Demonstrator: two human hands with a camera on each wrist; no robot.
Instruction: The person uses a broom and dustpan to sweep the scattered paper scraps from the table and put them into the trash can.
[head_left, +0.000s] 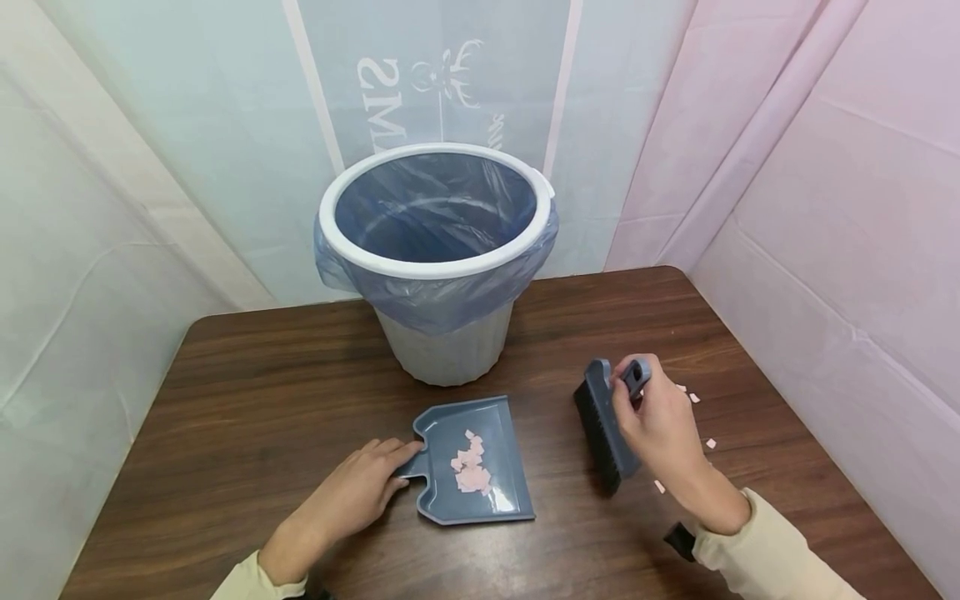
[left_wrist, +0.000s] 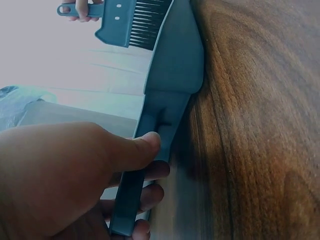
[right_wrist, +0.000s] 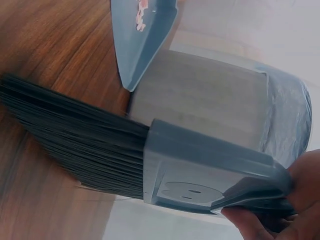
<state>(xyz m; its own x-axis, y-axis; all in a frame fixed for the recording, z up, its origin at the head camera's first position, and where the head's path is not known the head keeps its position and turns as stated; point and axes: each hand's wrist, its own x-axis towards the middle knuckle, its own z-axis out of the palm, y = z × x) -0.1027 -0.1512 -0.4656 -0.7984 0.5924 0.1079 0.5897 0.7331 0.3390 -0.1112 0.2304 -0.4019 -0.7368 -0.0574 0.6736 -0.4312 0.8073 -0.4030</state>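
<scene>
My cream sleeves (head_left: pixel 772 550) reach in from seven and five o'clock. My left grip (head_left: pixel 360 487) is curled closed around the handle of the dustpan (head_left: pixel 502 437), which lies on the brown wood-grained surface (head_left: pixel 277 383), its handle pointing to nine o'clock and its straight lip to three. It is shallow blue-grey plastic, glossy, with a raised rim and notched shoulders beside the handle; a loose heap of pale pink scraps (head_left: pixel 472 479) sits in its middle.

At three o'clock from it, well apart, my right grip (head_left: pixel 663 417) is closed on the handle of the brush (head_left: pixel 607 408): matching blue-grey body, long dense black bristles. I can't tell whether their tips touch the surface. Stray scraps (head_left: pixel 711 443) lie to the brush's three o'clock.

Farther off, at the dustpan's twelve o'clock, stands the white-rimmed bin (head_left: pixel 450 358), lined with a translucent blue bag (head_left: pixel 450 308); behind hangs a pale sheet (head_left: pixel 232 125).
</scene>
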